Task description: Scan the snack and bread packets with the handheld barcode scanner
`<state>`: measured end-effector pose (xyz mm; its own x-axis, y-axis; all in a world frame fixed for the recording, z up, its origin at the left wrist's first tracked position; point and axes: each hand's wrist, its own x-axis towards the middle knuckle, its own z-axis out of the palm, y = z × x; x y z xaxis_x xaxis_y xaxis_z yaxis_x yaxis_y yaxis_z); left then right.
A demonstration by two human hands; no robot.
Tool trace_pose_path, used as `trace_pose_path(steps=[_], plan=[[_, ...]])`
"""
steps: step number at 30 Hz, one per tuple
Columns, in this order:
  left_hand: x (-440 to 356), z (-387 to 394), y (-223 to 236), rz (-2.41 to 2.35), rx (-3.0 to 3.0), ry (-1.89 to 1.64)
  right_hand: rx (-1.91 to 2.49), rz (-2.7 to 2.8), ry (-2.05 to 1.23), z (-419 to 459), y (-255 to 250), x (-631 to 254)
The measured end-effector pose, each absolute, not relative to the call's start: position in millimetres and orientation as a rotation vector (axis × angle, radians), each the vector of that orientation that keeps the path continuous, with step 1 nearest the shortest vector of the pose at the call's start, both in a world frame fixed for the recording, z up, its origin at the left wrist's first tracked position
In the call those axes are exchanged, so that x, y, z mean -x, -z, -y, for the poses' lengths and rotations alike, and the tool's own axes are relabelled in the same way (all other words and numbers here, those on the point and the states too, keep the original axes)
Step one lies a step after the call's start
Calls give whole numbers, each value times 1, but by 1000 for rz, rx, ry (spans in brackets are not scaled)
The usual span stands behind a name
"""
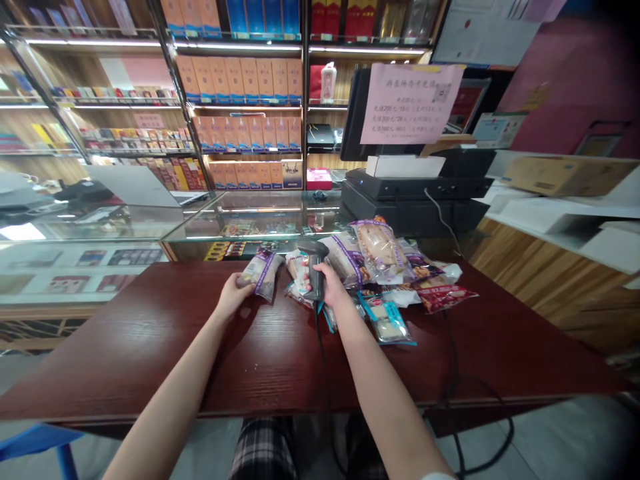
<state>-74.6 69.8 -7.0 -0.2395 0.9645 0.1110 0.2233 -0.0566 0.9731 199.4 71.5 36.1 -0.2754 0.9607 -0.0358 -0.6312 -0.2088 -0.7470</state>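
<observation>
My right hand [327,285] is wrapped round the handle of a black barcode scanner [315,257], held upright with its head above the snack packs. A cable runs down from its grip. At the left, my left hand [235,294] grips the near left end of a clear snack bag [263,272] with a purple stripe. Right of the scanner lies a pile of packaged snacks, among them a large clear bag [381,250], a red pack [445,297] and a blue-edged pack [390,321]. Other packs behind the scanner are partly hidden.
The dark red wooden table [165,333] meets a glass display counter [250,213] at the back. A monitor with a pink sign [410,103] stands at the back right. The black cable [500,453] loops over the table's front edge. A cardboard box [565,175] sits at the right.
</observation>
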Motion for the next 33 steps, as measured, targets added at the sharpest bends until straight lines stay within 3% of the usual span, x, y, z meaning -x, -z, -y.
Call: trace_pose_path(steps=[3, 12, 17, 33], plan=[[80, -68, 2, -1292, -1031, -1470, 645, 781, -1717, -70, -37, -200], [87, -81, 8, -1389, -768, -1883, 635, 872, -1752, -65, -36, -194], [95, -84, 6, -1069, -763, -1822, 613, 977, -1741, -63, -33, -188], [88, -69, -11, -1107, -1047, -1714, 644, 1155, -1635, -54, -41, -175]])
